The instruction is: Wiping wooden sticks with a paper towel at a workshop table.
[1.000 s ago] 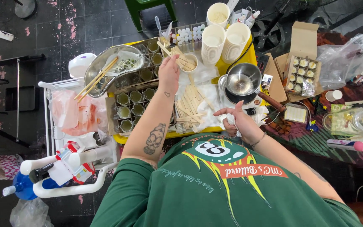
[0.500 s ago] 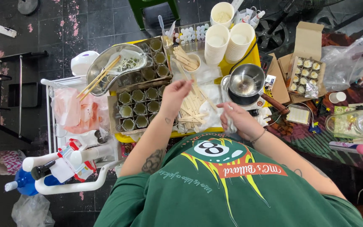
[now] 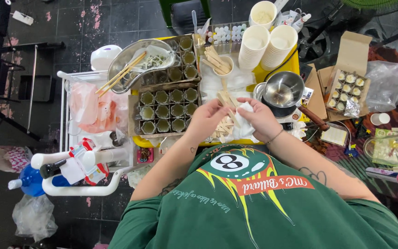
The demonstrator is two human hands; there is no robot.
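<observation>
Closest to me is the person's green shirt (image 3: 254, 203), and just past it both hands meet over the near edge of the yellow tabletop (image 3: 263, 74). The left hand (image 3: 207, 121) is pinching a wooden stick (image 3: 229, 110), fingers curled around it, and the right hand (image 3: 260, 117) is closed on a scrunched white cloth (image 3: 244, 127) pressed right against that stick. More loose sticks (image 3: 222, 131) lie in a heap right under the hands.

Left of the hands sits a cardboard tray of small green-filled cups (image 3: 167, 109). To the right there's a little steel pot (image 3: 283, 90). Further back, a small cup with sticks standing in it (image 3: 221, 64), a metal dish with chopsticks across it (image 3: 137, 67), and two stacks of white paper cups (image 3: 266, 44) at the far edge.
</observation>
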